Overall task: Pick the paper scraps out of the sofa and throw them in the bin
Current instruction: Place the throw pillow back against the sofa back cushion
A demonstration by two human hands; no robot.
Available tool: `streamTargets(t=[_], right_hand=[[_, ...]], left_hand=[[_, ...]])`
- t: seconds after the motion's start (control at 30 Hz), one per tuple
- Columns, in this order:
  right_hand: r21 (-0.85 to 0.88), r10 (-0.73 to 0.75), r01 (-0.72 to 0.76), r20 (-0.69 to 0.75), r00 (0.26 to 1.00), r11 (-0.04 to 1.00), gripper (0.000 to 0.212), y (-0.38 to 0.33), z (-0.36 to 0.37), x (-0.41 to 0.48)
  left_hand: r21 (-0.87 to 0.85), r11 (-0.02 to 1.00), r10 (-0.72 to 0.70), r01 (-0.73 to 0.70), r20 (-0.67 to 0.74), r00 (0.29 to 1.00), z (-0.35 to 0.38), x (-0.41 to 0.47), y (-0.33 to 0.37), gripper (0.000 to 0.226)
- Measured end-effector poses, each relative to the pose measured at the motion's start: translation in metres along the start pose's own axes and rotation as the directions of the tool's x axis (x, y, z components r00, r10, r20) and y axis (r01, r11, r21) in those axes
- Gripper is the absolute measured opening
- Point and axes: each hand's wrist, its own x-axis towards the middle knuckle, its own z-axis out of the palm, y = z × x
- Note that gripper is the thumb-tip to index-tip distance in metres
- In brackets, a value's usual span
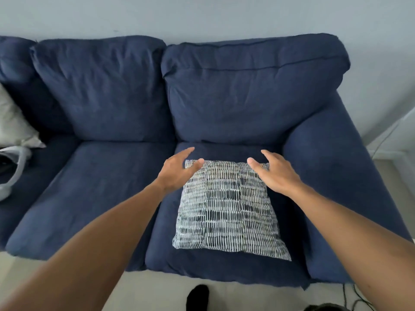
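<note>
Head view: left hand (177, 170) and right hand (275, 170), both open, over patterned cushion (226, 212).

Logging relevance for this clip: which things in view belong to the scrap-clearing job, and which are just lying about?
Job: sofa; patterned cushion; left hand and right hand, both open at its far corners. No scraps or bin visible.
Lying about: pale pillow; grey strap.

Light was soft, even and cool, daylight-like, with no glare. The wall (224, 16) read pale blue-grey. The sofa (107, 176) stayed dark navy, its creases shaded gently. A deep shadow lay right of the pillow (226, 209), beside the armrest. The centre was fairly sharp; the forearms near the lower corners were soft. Wide-angle bending curved the sofa's edges outward.
</note>
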Motion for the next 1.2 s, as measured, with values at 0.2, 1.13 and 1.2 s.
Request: streamTargets(t=[0.2,1.13,1.2], right_hand=[[0.05,0.075,-0.08,0.091,0.993,0.996,0.096,0.037,0.046,0.015],[0.311,0.427,-0.461,0.176,0.887,0.831,0.106,0.09,0.151,0.048],[0.318,0.418,-0.442,0.145,0.897,0.839,0.105,0.084,0.148,0.048]], left_hand=[[0.026,0.996,-0.082,0.081,0.052,0.995,0.043,0.016,-0.034,0.079],[-0.178,0.888,-0.428,0.425,0.02,0.903,0.129,0.05,-0.112,0.095],[-0.192,0.897,-0.405,0.397,-0.004,0.914,0.126,0.05,-0.106,0.093]])
